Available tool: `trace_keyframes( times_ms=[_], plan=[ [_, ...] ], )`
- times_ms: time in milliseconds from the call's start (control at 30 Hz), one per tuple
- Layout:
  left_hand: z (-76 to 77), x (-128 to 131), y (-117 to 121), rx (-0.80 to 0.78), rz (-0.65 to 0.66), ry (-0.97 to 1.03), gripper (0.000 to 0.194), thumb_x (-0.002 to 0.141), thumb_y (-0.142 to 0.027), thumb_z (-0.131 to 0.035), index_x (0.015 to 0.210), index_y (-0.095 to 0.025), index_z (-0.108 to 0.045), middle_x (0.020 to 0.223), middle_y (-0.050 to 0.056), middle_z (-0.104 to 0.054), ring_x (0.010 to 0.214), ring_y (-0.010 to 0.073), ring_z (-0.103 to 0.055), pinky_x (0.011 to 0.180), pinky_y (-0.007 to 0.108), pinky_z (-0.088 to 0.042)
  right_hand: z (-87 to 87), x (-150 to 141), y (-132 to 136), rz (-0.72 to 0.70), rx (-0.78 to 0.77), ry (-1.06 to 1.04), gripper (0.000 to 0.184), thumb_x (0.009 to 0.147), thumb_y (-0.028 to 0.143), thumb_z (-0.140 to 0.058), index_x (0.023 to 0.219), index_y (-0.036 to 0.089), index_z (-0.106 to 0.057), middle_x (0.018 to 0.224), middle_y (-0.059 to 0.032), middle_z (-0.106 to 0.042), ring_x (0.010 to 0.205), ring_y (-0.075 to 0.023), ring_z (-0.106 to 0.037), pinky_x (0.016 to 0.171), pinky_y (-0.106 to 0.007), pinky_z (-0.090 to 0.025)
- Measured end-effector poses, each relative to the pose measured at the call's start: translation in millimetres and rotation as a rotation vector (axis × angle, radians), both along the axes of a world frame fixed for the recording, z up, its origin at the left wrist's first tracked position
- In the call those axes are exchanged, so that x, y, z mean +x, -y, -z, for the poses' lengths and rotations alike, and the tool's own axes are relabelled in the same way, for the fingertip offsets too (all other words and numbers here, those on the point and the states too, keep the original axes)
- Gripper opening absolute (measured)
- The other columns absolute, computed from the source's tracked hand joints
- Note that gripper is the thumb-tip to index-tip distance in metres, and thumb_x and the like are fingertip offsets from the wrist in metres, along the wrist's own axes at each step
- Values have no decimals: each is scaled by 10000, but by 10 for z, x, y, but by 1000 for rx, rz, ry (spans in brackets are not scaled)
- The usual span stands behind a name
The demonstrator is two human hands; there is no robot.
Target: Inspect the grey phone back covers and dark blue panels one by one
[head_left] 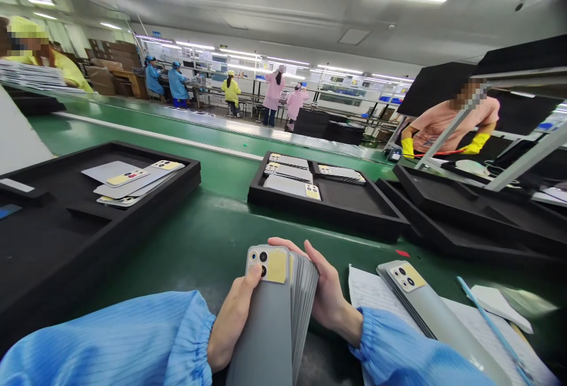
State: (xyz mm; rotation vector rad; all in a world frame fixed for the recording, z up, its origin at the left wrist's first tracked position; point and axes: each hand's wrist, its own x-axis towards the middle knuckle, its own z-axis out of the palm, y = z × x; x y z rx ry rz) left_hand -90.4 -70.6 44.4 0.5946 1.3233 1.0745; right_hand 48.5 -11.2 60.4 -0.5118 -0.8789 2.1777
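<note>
A thick stack of grey phone back covers (268,327) stands tilted between my hands at the front of the green bench. The front cover carries camera lenses and a yellow film patch. My left hand (234,318) grips the stack's left side, its thumb pressed by the lenses. My right hand (328,288) is wrapped around the right side, where the cover edges fan slightly apart. Its fingertips lie behind the top. Beside my right forearm, another pile of phone back covers (438,309) rests on printed paper sheets (365,285).
A black foam tray (177,188) at left holds a few loose covers. Another black tray (376,214) ahead holds several piles. More black trays (482,226) are stacked at right, near a blue pen (491,321). A person with yellow gloves (476,143) is beyond; others work farther back.
</note>
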Motion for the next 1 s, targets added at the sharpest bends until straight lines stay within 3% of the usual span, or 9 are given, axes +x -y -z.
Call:
trace_keyframes(
  times_ms=[367, 533, 700, 833, 1000],
  plan=[
    [56, -9, -19, -4, 6, 47, 574, 715, -617, -456, 1051, -165, -563, 1044, 59, -620, 954, 233, -552, 812, 323, -406, -7, 5, 4, -47, 53, -64, 582, 881, 511, -213, 1162, 102, -518, 1018, -130, -630, 909, -236, -588, 858, -351, -364],
    [24, -5, -4, 26, -1, -6, 535, 723, -590, -468, 987, -140, -586, 1017, 66, -627, 935, 233, -558, 794, 311, -407, -5, 40, 13, -48, 86, -52, 510, 868, 407, -260, 1190, 95, -503, 1040, -128, -626, 945, -243, -572, 877, -355, -351],
    [-3, 3, 10, 21, -7, -54, 538, 726, -601, -449, 944, -127, -581, 984, 74, -631, 917, 230, -556, 785, 314, -416, -29, 67, 35, -45, 192, 4, 486, 745, 276, -444, 1194, 100, -504, 1053, -120, -629, 956, -260, -567, 862, -364, -364],
    [9, 4, 24, 25, -23, -77, 509, 722, -597, -456, 915, -148, -596, 945, 54, -645, 899, 222, -561, 772, 299, -425, -75, 32, 33, -3, 121, 72, 467, 879, 398, -299, 1161, 112, -537, 1005, -108, -647, 933, -231, -580, 869, -350, -363],
    [43, -2, -11, 43, -9, -43, 507, 743, -573, -446, 983, -149, -590, 986, 64, -644, 898, 229, -581, 764, 311, -451, -69, 8, 5, 31, 57, 116, 576, 874, 539, -233, 1182, 140, -512, 908, -88, -671, 846, -212, -615, 806, -336, -404]
  ],
)
